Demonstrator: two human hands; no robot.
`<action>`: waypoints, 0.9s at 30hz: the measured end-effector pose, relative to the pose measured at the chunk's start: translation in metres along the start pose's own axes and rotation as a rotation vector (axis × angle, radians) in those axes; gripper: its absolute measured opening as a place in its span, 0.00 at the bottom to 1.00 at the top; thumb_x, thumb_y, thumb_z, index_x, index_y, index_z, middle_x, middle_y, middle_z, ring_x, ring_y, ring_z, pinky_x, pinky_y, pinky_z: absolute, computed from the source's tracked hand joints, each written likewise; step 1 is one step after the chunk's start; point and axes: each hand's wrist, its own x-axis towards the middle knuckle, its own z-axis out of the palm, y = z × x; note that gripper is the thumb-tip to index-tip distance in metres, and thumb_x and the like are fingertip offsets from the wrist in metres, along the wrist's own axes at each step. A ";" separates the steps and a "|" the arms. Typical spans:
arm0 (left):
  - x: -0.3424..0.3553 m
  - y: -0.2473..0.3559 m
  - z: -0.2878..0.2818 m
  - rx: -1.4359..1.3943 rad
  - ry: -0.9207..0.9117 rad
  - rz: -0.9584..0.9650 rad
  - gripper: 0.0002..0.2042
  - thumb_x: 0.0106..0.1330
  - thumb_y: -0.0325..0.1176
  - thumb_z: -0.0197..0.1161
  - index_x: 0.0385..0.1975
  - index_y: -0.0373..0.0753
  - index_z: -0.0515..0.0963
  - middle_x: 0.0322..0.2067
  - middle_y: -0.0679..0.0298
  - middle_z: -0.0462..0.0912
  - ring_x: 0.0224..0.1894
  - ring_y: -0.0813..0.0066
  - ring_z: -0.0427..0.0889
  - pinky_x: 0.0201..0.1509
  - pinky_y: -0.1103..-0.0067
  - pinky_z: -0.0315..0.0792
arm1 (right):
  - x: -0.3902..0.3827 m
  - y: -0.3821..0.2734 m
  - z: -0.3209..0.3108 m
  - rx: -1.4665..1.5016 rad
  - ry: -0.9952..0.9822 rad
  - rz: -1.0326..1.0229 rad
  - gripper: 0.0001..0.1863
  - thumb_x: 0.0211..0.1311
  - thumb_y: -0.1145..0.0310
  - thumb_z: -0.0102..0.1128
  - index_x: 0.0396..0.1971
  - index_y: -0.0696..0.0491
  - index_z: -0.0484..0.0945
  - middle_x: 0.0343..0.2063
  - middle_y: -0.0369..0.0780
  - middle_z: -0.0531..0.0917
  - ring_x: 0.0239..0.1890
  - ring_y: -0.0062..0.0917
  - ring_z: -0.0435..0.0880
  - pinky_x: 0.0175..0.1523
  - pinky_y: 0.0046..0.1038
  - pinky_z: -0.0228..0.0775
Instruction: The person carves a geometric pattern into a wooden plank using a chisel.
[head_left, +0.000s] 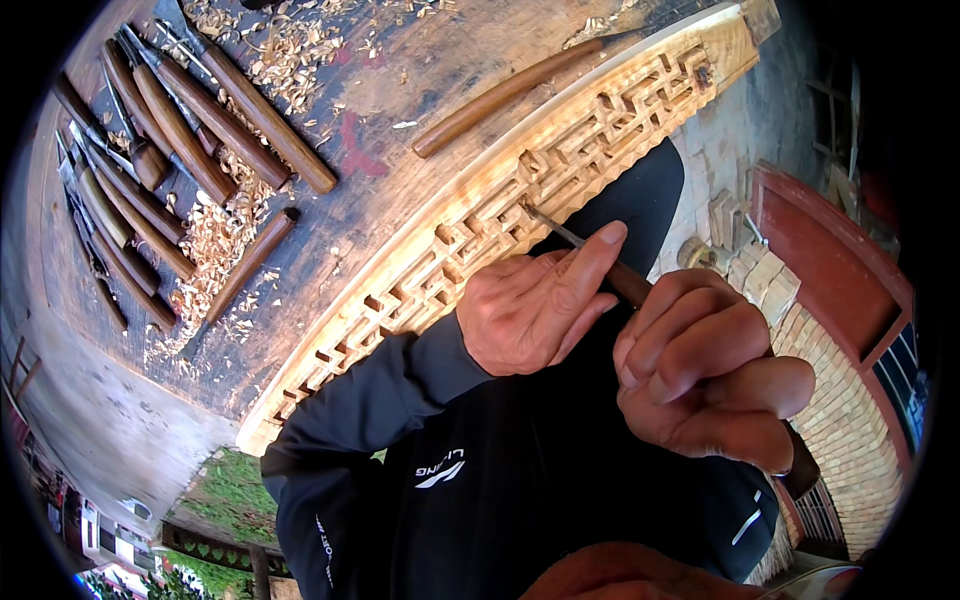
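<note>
A long pale wooden board (480, 225) with a carved geometric lattice lies along the edge of the worktable. A thin chisel (565, 232) has its tip in a recess near the middle of the carving. My left hand (535, 305) is closed around the chisel's lower part, with fingers along the shank beside the board. My right hand (705, 365) is wrapped around the wooden handle, below and right of the left hand, partly hiding it.
The dark, worn table (350, 260) holds several wood-handled carving tools (170, 130), a separate chisel (250, 265), another long-handled tool (480, 110) and pale shavings (215, 240). A red panel (830, 260) and stacked bricks (825, 380) are beyond me at right.
</note>
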 end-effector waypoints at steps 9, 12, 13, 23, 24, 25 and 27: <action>0.002 0.000 -0.007 0.015 -0.066 -0.001 0.27 0.73 0.26 0.69 0.68 0.17 0.74 0.54 0.42 0.92 0.40 0.59 0.97 0.38 0.75 0.89 | -0.001 0.001 0.000 0.001 -0.023 0.011 0.31 0.87 0.33 0.35 0.39 0.48 0.64 0.31 0.39 0.77 0.21 0.19 0.74 0.25 0.18 0.69; 0.001 -0.001 -0.004 0.007 -0.041 0.005 0.27 0.72 0.25 0.70 0.68 0.17 0.74 0.54 0.42 0.92 0.39 0.59 0.97 0.38 0.75 0.88 | 0.000 0.000 0.000 -0.008 -0.015 0.017 0.31 0.86 0.32 0.35 0.38 0.48 0.64 0.31 0.38 0.77 0.20 0.18 0.74 0.24 0.17 0.69; 0.000 0.000 -0.004 0.006 -0.030 0.007 0.28 0.72 0.25 0.70 0.68 0.17 0.74 0.54 0.42 0.92 0.39 0.59 0.97 0.38 0.75 0.88 | 0.001 0.000 0.001 -0.006 -0.011 0.012 0.31 0.86 0.32 0.35 0.38 0.48 0.64 0.31 0.38 0.77 0.20 0.18 0.74 0.24 0.17 0.68; -0.002 -0.001 0.002 -0.010 0.039 -0.011 0.36 0.63 0.25 0.78 0.73 0.22 0.74 0.46 0.50 0.92 0.32 0.67 0.91 0.31 0.74 0.82 | 0.005 -0.001 0.002 0.003 -0.007 0.030 0.32 0.85 0.32 0.36 0.37 0.48 0.63 0.30 0.38 0.77 0.18 0.18 0.72 0.23 0.18 0.66; -0.002 0.000 0.002 -0.009 0.032 -0.019 0.36 0.63 0.25 0.78 0.72 0.22 0.74 0.45 0.50 0.92 0.32 0.67 0.91 0.31 0.74 0.82 | 0.005 -0.001 0.001 0.001 -0.011 0.039 0.32 0.85 0.31 0.36 0.37 0.48 0.63 0.30 0.38 0.77 0.18 0.17 0.71 0.23 0.19 0.65; -0.002 0.000 0.002 -0.007 0.034 -0.023 0.35 0.63 0.25 0.78 0.72 0.22 0.74 0.45 0.50 0.92 0.31 0.67 0.91 0.30 0.74 0.82 | 0.005 -0.002 0.000 0.002 -0.015 0.045 0.32 0.85 0.31 0.35 0.37 0.48 0.63 0.29 0.38 0.77 0.18 0.17 0.71 0.22 0.19 0.63; -0.003 0.000 0.004 0.003 0.051 -0.030 0.34 0.64 0.25 0.78 0.71 0.22 0.75 0.44 0.51 0.92 0.31 0.67 0.91 0.30 0.74 0.82 | 0.005 -0.003 0.002 -0.024 -0.022 0.057 0.32 0.85 0.32 0.35 0.37 0.48 0.63 0.29 0.37 0.76 0.17 0.17 0.69 0.21 0.20 0.61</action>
